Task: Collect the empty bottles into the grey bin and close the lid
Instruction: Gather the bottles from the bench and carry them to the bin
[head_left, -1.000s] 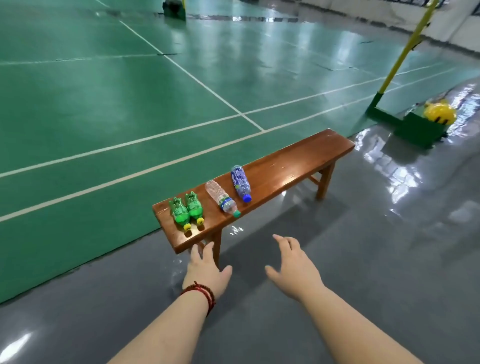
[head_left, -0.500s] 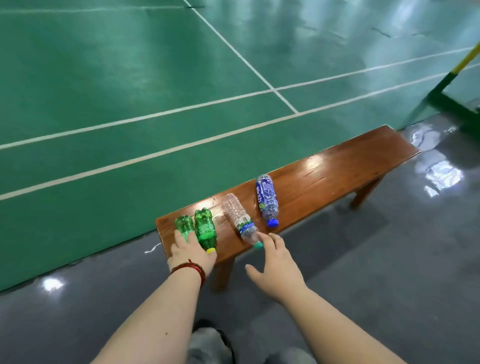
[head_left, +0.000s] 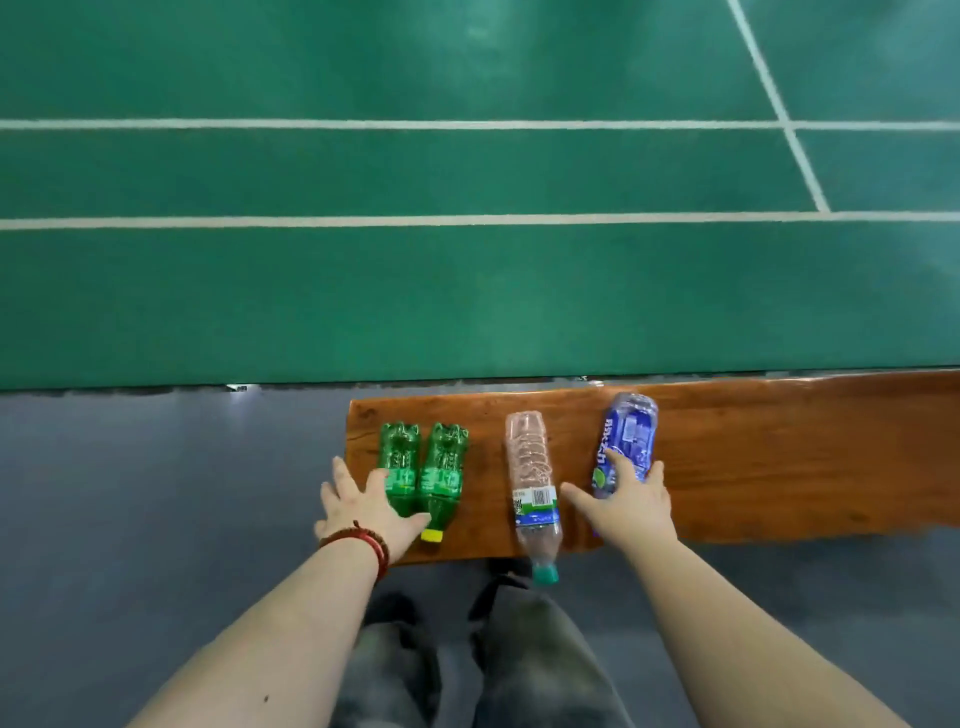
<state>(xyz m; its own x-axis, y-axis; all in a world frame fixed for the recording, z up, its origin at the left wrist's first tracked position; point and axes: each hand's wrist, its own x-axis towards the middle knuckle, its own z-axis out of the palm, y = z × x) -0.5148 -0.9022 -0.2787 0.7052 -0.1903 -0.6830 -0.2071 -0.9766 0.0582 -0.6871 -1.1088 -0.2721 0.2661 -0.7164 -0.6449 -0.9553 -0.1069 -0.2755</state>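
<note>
A: What differs from half a second ago?
B: Both hands have come forward onto the bench (head_left: 753, 457). The view now looks almost straight down, so the bench runs level across the frame instead of slanting.

A: Where do the bottles lie?
B: All four lie on their sides at the left end of the bench, caps toward the person. From left: two green bottles side by side and touching — the left green bottle (head_left: 398, 462) and the right green bottle (head_left: 442, 470), whose yellow cap points at the near edge — then the clear bottle (head_left: 531, 483), then the blue bottle (head_left: 626, 441). The clear bottle's teal cap overhangs the near edge.

A: The left hand?
B: The left hand (head_left: 363, 512), with a red bead bracelet (head_left: 366, 543) at the wrist, rests with spread fingers over the neck end of the left green bottle; the thumb reaches to the neck of the right one. The fingers have not closed — nothing is grasped.

A: The right hand?
B: The right hand (head_left: 626, 501) lies flat and open on the lower part of the blue bottle, the thumb extended toward the clear bottle. It touches without clenching.

A: Surroundings?
B: Grey floor (head_left: 156, 493) near the person, green court (head_left: 467, 301) with white lines beyond. No bin appears in view.
</note>
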